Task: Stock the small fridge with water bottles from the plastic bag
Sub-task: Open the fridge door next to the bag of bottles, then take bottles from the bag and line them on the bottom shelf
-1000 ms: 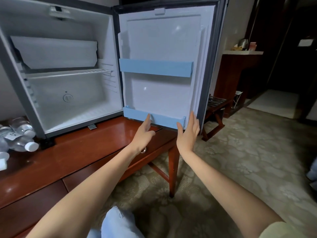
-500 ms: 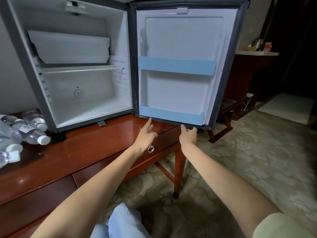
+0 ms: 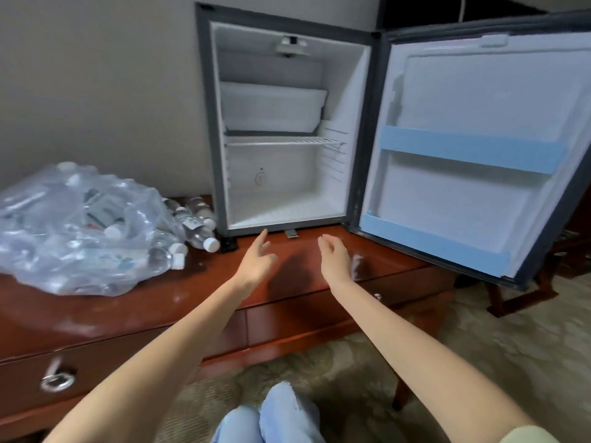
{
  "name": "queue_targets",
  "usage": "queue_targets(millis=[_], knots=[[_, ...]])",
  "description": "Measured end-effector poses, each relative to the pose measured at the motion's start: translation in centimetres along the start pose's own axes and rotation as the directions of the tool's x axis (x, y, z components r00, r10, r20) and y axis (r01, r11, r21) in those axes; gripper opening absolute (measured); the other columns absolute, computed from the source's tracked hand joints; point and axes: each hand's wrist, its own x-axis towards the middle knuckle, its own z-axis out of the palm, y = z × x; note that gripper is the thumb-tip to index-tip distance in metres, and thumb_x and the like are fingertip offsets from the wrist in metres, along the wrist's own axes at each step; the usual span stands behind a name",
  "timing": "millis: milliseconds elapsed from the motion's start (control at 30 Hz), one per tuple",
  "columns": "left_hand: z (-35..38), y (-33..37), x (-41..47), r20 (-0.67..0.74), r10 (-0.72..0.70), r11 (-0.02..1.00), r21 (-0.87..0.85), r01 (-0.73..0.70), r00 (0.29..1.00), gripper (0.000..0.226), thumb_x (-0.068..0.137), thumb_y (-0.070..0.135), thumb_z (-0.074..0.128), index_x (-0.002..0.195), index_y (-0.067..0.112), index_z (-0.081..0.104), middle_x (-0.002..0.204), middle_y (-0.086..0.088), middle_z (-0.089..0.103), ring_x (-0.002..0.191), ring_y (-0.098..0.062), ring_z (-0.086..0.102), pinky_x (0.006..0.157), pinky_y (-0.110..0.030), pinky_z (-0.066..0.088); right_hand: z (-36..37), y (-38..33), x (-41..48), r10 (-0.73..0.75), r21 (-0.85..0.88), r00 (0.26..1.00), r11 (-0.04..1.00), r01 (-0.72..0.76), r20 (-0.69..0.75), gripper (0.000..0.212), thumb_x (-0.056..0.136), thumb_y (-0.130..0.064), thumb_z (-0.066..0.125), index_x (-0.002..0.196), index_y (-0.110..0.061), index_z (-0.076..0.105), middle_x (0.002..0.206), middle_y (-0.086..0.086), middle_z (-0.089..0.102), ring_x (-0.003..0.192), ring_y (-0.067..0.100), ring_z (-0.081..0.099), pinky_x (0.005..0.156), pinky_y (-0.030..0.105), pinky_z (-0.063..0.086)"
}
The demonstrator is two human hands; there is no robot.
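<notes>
Both your grips are empty. The left grip (image 3: 256, 263) has its fingers out nearly straight, the forefinger reaching toward the bottom edge of the fridge (image 3: 208, 123). The right grip (image 3: 334, 255) is loosely curled and holds nothing. Both hang over the worktop (image 3: 160, 298) just in front of the open cabinet.

The bottles (image 3: 200, 231) are to your left. Most are heaped inside the clear bag (image 3: 64, 225), and a few lie on their sides at its mouth, close to the fridge's left foot. None is in the fridge yet.

Watch these points:

- **Rolling:** The loose bottles lie flat on polished wood. Tugging one out, or dragging the bag, could probably send its neighbours rolling toward the front edge and onto the floor.
- **Slipping:** The bag film looks slack and slippery. Grab through it and you may lift plastic rather than a bottle.
- **Door:** The door (image 3: 479, 100) swings out past the worktop's end, by your right arm. A knock from that elbow could swing it while you load.
- **Tipping:** The lower door rail (image 3: 438, 247) looks shallow, so a bottle set down carelessly could tip over it.
</notes>
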Motion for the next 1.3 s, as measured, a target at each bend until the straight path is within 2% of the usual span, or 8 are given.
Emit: queue_targets(millis=[233, 467, 633, 700, 767, 900, 1100, 1300], knots=[[-10.4, -0.8, -2.0, -0.206, 0.003, 0.997, 0.075, 0.012, 0.978, 0.068, 0.089, -0.012, 0.043, 0.15, 0.015, 0.027, 0.144, -0.013, 0.044, 0.129, -0.027, 0.047, 0.097, -0.035, 0.043, 9.8, -2.8, -2.6, -0.097, 0.009, 0.975, 0.995, 0.097, 0.202, 0.028, 0.099, -0.022, 0.048, 0.119, -0.008, 0.063, 0.12, 0.006, 0.066, 0.114, 0.02, 0.059, 0.088, 0.023, 0.04], [-17.1, -3.2, -5.2, -0.3, 0.004, 0.994, 0.101, 0.028, 0.954, 0.049, 0.088, -0.016, 0.042, 0.132, 0.002, 0.049, 0.119, -0.022, 0.064, 0.103, -0.028, 0.06, 0.097, -0.042, 0.047, 17.1, -4.2, -5.4, -0.14, 0.052, 0.927, 0.99, 0.129, 0.349, 0.029, 0.098, -0.027, 0.052, 0.119, -0.01, 0.061, 0.12, 0.006, 0.066, 0.113, 0.02, 0.06, 0.095, 0.033, 0.045], [-17.8, -4.3, -6.1, -0.277, 0.104, 0.971, 0.236, -0.038, 0.955, 0.058, 0.081, -0.014, 0.037, 0.125, 0.017, 0.057, 0.095, -0.012, 0.073, 0.084, -0.041, 0.064, 0.084, -0.046, 0.054, 19.9, -3.0, -6.6, -0.168, -0.005, 0.916, 0.983, 0.182, 0.365, 0.038, 0.094, -0.027, 0.058, 0.13, -0.015, 0.053, 0.13, 0.006, 0.055, 0.116, 0.017, 0.055, 0.097, 0.029, 0.042], [-17.8, -4.9, -6.2, -0.321, 0.151, 0.948, 0.316, -0.045, 0.935, 0.055, 0.081, -0.005, 0.041, 0.121, 0.028, 0.059, 0.083, 0.002, 0.074, 0.082, -0.029, 0.068, 0.084, -0.046, 0.055, 20.7, -2.8, -6.9, -0.251, 0.004, 0.892, 0.963, 0.27, 0.375, 0.041, 0.091, -0.028, 0.062, 0.13, -0.018, 0.053, 0.129, 0.004, 0.053, 0.116, 0.015, 0.054, 0.096, 0.031, 0.045], [-18.0, -5.5, -6.5, -0.345, 0.244, 0.881, 0.47, -0.058, 0.906, 0.052, 0.081, 0.005, 0.046, 0.12, 0.038, 0.057, 0.075, 0.014, 0.07, 0.072, -0.005, 0.065, 0.072, -0.031, 0.054, 21.5, -3.0, -7.0, -0.347, 0.031, 0.849, 0.93, 0.365, 0.397, 0.042, 0.089, -0.029, 0.066, 0.128, -0.02, 0.054, 0.127, 0.0, 0.054, 0.114, 0.014, 0.055, 0.094, 0.032, 0.046], [-19.7, -6.1, -6.8, -0.303, 0.498, 0.648, 0.753, -0.117, 0.812, 0.049, 0.082, 0.013, 0.053, 0.125, 0.036, 0.053, 0.077, 0.015, 0.062, 0.075, -0.003, 0.051, 0.062, -0.025, 0.043, 23.1, -3.5, -7.2, -0.482, -0.003, 0.776, 0.849, 0.529, 0.406, 0.042, 0.083, -0.038, 0.071, 0.121, -0.024, 0.06, 0.114, -0.005, 0.05, 0.108, 0.012, 0.053, 0.084, 0.026, 0.046], [-21.4, -7.0, -6.4, -0.166, 0.718, 0.318, 0.942, -0.107, 0.676, 0.058, 0.071, 0.01, 0.064, 0.127, 0.021, 0.055, 0.113, -0.003, 0.051, 0.099, -0.022, 0.047, 0.085, -0.034, 0.037, 23.7, -3.8, -6.8, -0.537, -0.052, 0.762, 0.804, 0.592, 0.36, 0.045, 0.078, -0.048, 0.072, 0.115, -0.024, 0.065, 0.109, -0.005, 0.043, 0.104, 0.012, 0.05, 0.079, 0.025, 0.047], [-21.2, -7.3, -4.5, -0.062, 0.712, 0.117, 0.993, -0.031, 0.699, 0.054, 0.069, 0.031, 0.078, 0.121, 0.031, 0.062, 0.148, 0.0, 0.034, 0.125, -0.02, 0.036, 0.098, -0.04, 0.018, 23.6, -3.7, -5.5, -0.581, -0.168, 0.77, 0.758, 0.63, 0.265, 0.026, 0.088, -0.034, 0.066, 0.11, -0.021, 0.07, 0.122, 0.007, 0.051, 0.116, 0.027, 0.046, 0.099, 0.034, 0.032]])
